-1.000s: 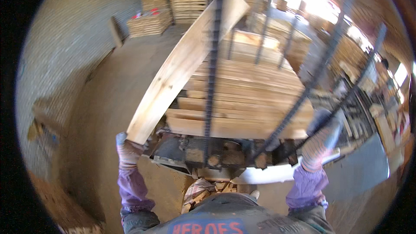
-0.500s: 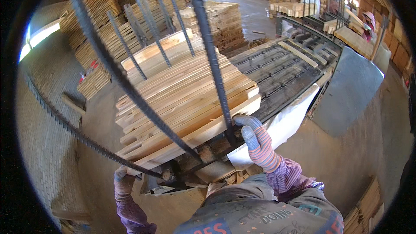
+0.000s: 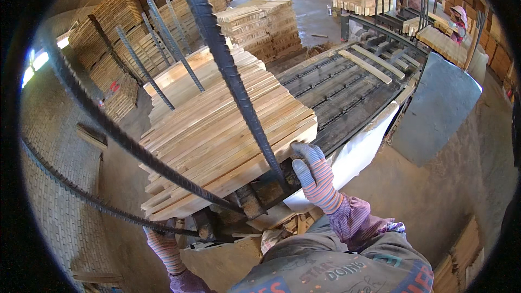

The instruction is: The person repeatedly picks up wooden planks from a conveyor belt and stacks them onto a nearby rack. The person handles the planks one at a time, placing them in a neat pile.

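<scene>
Many boards (image 3: 233, 116), likely stiff, best end-held; right hand (image 3: 319, 179) is touching their right end, grip spread; left hand (image 3: 166, 250) is sitting at their left, can't tell grip.

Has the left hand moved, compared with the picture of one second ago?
Yes. The left hand has moved rightward, closer to the foot of the leftmost ribbed rod.

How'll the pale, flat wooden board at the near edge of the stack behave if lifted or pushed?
Likely fairly stiff: the pale, flat wooden board looks solid and shows no obvious sag. Unlikely to roll, given its flat faces and squared edges. Probably not very slippery either, since the wood looks bare and unvarnished.
</scene>
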Demonstrator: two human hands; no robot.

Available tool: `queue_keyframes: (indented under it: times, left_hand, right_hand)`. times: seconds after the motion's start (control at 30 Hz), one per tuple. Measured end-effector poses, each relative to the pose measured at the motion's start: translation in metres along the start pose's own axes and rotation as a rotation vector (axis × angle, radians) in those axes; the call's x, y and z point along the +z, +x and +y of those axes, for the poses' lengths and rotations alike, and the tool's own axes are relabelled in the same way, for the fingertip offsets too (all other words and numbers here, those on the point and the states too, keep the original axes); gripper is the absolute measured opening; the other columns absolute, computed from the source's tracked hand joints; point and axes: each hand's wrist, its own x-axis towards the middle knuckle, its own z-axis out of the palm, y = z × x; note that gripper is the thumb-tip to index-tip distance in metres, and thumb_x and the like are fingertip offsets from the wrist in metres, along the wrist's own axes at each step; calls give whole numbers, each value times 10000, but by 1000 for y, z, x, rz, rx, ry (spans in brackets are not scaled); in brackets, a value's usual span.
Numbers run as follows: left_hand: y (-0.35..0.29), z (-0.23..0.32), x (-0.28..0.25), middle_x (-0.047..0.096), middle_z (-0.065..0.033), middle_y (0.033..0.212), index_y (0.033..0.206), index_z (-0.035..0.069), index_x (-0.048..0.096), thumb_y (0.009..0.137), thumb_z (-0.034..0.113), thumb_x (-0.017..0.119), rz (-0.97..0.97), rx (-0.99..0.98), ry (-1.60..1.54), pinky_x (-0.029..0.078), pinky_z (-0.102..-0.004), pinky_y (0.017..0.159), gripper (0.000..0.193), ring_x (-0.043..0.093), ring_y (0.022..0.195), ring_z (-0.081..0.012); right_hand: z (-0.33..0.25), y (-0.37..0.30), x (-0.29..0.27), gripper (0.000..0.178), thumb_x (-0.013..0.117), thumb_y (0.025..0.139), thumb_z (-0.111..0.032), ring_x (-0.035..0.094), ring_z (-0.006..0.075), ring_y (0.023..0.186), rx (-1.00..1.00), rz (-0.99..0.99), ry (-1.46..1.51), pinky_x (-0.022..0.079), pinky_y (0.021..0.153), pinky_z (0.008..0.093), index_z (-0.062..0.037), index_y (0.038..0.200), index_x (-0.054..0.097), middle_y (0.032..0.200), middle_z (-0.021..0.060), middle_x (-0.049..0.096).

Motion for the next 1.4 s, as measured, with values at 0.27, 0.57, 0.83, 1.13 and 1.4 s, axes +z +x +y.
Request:
queue_keyframes:
  times: [0.27, 0.57, 0.83, 1.13, 1.4]
  left_hand:
    - [-4, -31, -6, 632, -68, 1087, 1485, 34, 454, 906, -37, 708, 111, -112, -43, 567, -302, 826, 637, 621, 964, -165]
    - [-73, -150, -39, 539, -217, 1408, 1505, 31, 402, 1004, 260, 628, 413, 125, 545, 510, -468, 1046, 596, 543, 1278, -361]
    - [-332, -227, 215, 654, -288, 1182, 1332, -14, 599, 990, 385, 582, -649, -828, 1359, 522, -463, 984, 526, 621, 1156, -453]
    - [-309, -171, 660, 697, -266, 1210, 1344, 40, 624, 919, 399, 667, -1257, -506, 684, 523, -436, 955, 558, 675, 1108, -405]
    - [-265, -147, 895, 709, -158, 1203, 1369, 53, 603, 925, 396, 756, -1292, -440, 369, 529, -361, 950, 582, 671, 1071, -257]
  right_hand:
    - [15, 19, -19, 342, 676, 930, -162, 636, 388, 1034, -99, -30, -65, 521, 904, 455, -35, 1247, 652, 1111, 216, 645]
    - [75, 80, -122, 326, 691, 925, -195, 670, 404, 972, -249, -520, 144, 550, 834, 452, -33, 1205, 648, 1051, 206, 695]
    - [237, 119, -319, 560, 704, 848, -237, 671, 383, 1049, 75, -1074, -468, 551, 889, 480, -136, 1382, 565, 1136, 174, 673]
    - [317, 113, -478, 482, 597, 976, -441, 669, 378, 1085, 551, -1461, -746, 553, 870, 516, -161, 1367, 575, 1181, 162, 678]
    - [376, 114, -516, 516, 562, 954, -493, 673, 401, 1088, 544, -1169, -568, 550, 896, 519, -84, 1259, 637, 1182, 221, 693]
